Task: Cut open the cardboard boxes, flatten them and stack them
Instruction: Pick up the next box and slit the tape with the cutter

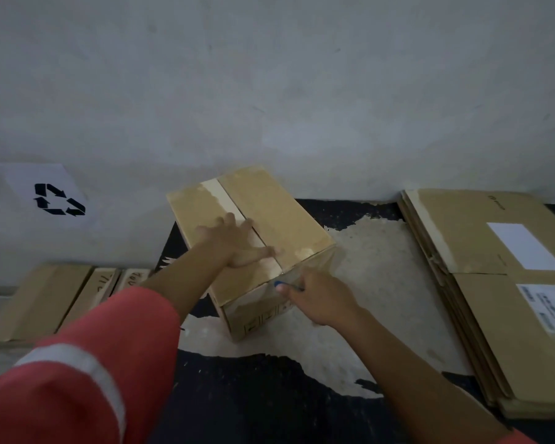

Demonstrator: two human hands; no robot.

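At frame centre the box (269,213) was pinned by the flat left hand (234,243); a cutter (277,283) gripped by the right hand (321,299) was held at the near end of the seam (230,201), which ran up-left.

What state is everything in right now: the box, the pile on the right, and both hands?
Box: closed, top seam taped, upright.
Left hand: fingers straight, pressing flat on the box top.
Right hand: gripping a blue tool at the box's near top edge.
Stack on the right: flattened cardboard, piled.
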